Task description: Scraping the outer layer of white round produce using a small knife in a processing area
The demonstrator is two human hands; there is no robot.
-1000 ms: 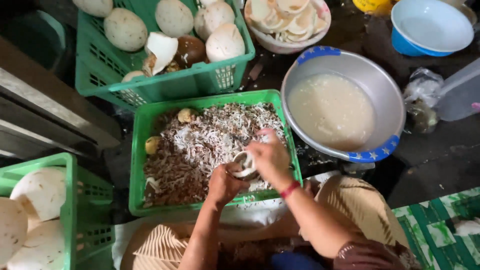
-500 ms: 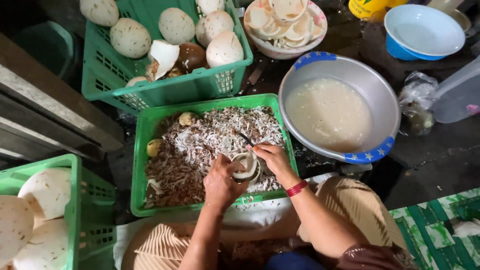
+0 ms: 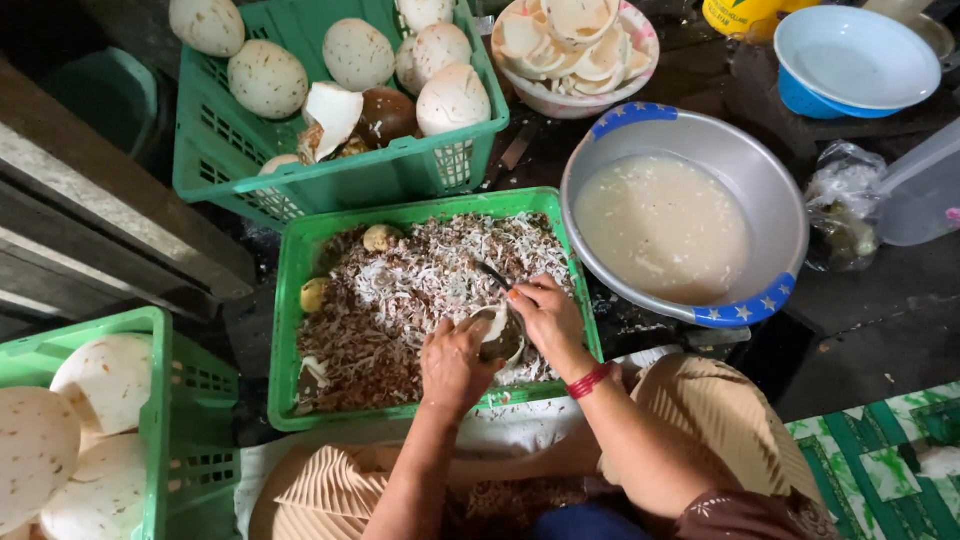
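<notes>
Coconut piece (image 3: 497,335) is cupped in the closed left hand (image 3: 455,362) directly above the green tray (image 3: 290,300), so that peelings (image 3: 400,300) drop onto the heap, while the right hand (image 3: 545,318) is clenched around a dark blade (image 3: 492,275) angled against its skin.
</notes>
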